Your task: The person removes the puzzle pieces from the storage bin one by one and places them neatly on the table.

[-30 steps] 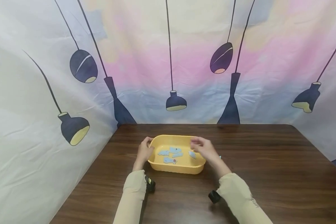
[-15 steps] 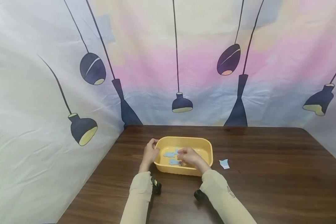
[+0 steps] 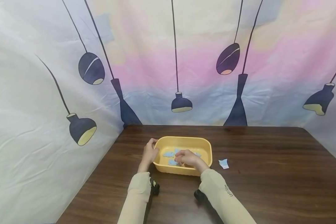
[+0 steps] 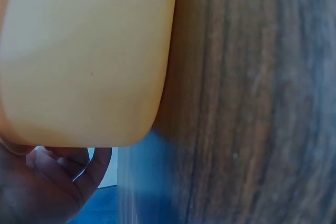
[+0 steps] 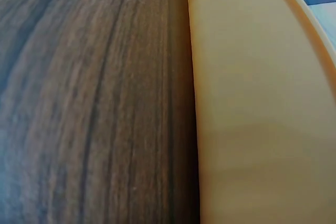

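A shallow yellow plastic basin (image 3: 182,170) stands on the table with several flat light-blue pieces (image 3: 168,154) lying in it. My left hand (image 3: 149,152) grips the basin's left end, its thumb at the rim; in the left wrist view, curled fingers (image 4: 97,169) show beyond the basin's wall. Inside the basin, my right hand (image 3: 188,157) reaches down over the pieces near the middle. Its fingertips are close to one blue piece (image 3: 172,162) at the front, and whether they pinch anything is too small to tell. The right wrist view shows only the basin's outer wall (image 5: 262,77) and tabletop.
One blue-and-white piece (image 3: 223,163) lies on the dark wooden table (image 3: 268,174), right of the basin. Behind the table hangs a curtain (image 3: 156,62) printed with lamps. A black wrist camera (image 3: 199,195) sits under the right sleeve.
My right hand has moved left from the basin's right end to over the pieces in its middle, uncovering the piece on the table. My left hand keeps its grip on the left end.
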Demonstrator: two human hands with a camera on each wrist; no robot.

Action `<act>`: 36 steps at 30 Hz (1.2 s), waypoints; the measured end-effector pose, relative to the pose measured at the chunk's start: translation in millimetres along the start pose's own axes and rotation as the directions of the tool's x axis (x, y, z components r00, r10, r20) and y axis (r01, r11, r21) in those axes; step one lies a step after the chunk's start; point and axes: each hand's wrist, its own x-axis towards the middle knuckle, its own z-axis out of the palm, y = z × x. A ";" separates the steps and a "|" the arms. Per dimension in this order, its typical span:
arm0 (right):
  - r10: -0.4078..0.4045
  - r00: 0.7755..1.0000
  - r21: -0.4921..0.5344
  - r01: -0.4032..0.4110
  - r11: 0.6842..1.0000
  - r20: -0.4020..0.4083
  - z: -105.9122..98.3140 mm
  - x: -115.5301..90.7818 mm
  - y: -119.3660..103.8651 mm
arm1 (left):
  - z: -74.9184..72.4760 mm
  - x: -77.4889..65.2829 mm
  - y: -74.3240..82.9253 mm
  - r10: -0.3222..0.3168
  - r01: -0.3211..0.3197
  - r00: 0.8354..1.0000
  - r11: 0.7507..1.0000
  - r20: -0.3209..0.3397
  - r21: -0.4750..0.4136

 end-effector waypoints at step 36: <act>-0.172 0.983 0.043 0.175 0.984 -0.071 -2.3 -0.6 0.2 | -0.3 -5.1 0.1 0.026 -0.021 0.999 0.992 -0.034 0.127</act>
